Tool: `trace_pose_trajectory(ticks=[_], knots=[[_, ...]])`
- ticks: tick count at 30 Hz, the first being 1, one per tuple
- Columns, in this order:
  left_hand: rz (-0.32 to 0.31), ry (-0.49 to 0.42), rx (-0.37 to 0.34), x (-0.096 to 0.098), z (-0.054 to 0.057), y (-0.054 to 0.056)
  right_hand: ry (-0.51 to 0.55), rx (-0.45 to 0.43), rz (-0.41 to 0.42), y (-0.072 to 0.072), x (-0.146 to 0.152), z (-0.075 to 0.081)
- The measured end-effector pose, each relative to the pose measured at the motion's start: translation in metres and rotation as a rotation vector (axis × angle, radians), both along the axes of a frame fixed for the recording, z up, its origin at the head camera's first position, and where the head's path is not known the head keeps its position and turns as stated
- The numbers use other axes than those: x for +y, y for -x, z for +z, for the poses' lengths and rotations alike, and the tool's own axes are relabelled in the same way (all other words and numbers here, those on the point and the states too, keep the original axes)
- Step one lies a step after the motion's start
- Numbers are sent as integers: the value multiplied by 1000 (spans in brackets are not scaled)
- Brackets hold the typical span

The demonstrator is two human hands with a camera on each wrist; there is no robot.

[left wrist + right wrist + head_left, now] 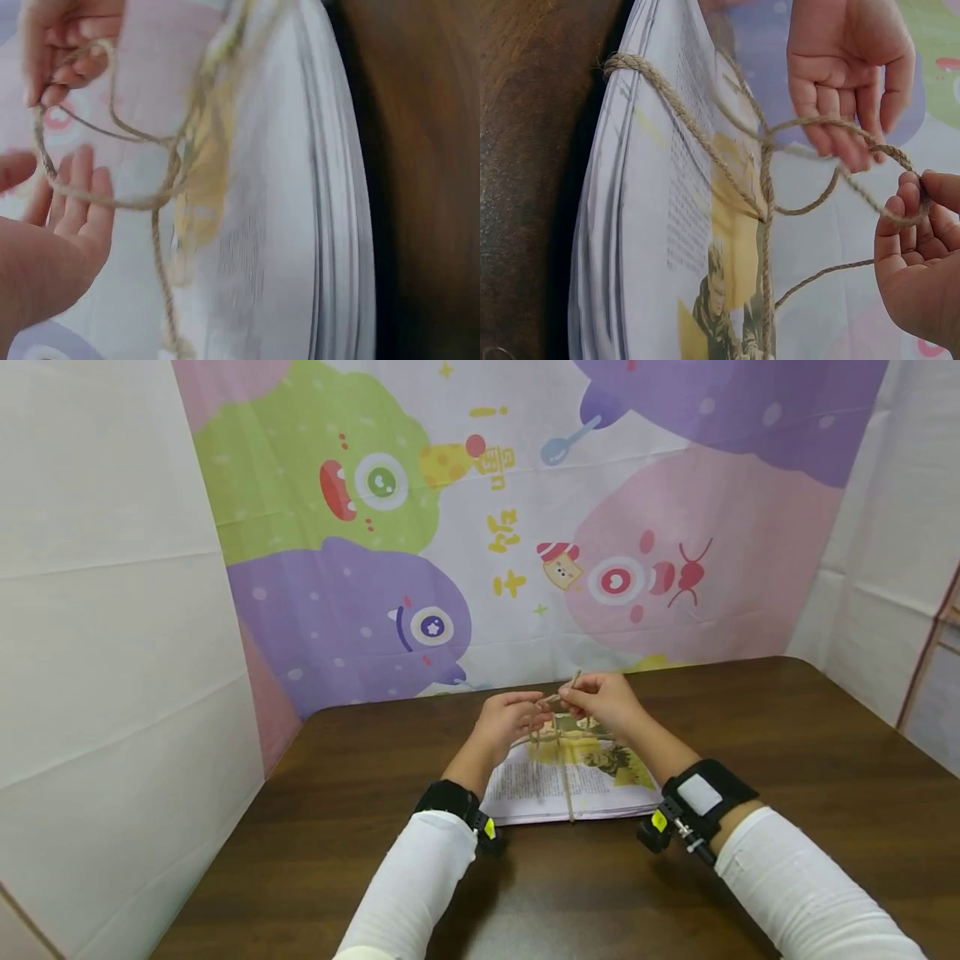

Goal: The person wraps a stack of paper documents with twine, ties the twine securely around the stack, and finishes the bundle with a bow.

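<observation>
A stack of printed paper sheets (513, 793) lies on the table, tied round with brown twine (694, 139) that crosses on its top. Above the crossing, my right hand (609, 702) pinches a loop of the twine between thumb and fingertips. My left hand (508, 722) is held on the other side, its fingers fairly straight and touching the twine, which runs across them in the left wrist view. Two loops and a loose strand rise from the knot area (169, 180). Part of the crossing is hidden behind the hands in the head view.
The dark wooden table (360, 793) surrounds the stack. A cloth with cartoon monsters (510, 527) hangs behind its far edge, and pale cloth walls (112, 610) stand at the sides. Cameras on black bands sit on both wrists.
</observation>
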State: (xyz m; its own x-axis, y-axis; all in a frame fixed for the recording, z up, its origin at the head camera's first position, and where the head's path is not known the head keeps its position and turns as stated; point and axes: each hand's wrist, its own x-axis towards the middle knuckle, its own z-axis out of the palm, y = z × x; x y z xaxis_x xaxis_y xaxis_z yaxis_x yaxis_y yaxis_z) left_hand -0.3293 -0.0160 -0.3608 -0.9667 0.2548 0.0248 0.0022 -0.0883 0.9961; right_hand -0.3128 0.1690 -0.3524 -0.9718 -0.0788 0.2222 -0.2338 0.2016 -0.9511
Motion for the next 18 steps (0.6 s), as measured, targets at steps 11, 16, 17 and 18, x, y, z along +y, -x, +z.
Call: trace_pose_trajectory(ticks=[11, 16, 17, 18], knots=[[277, -513, -83, -8, -3, 9, -29, -19, 16, -3, 3, -8], [283, -522, -77, -17, -3, 11, 138, -77, 93, -3, 7, -11], [280, -519, -80, -19, -3, 12, 205, -95, 106, -3, 9, -12], [277, -514, -83, -21, -3, 12, 276, -110, 118, -3, 11, -12]])
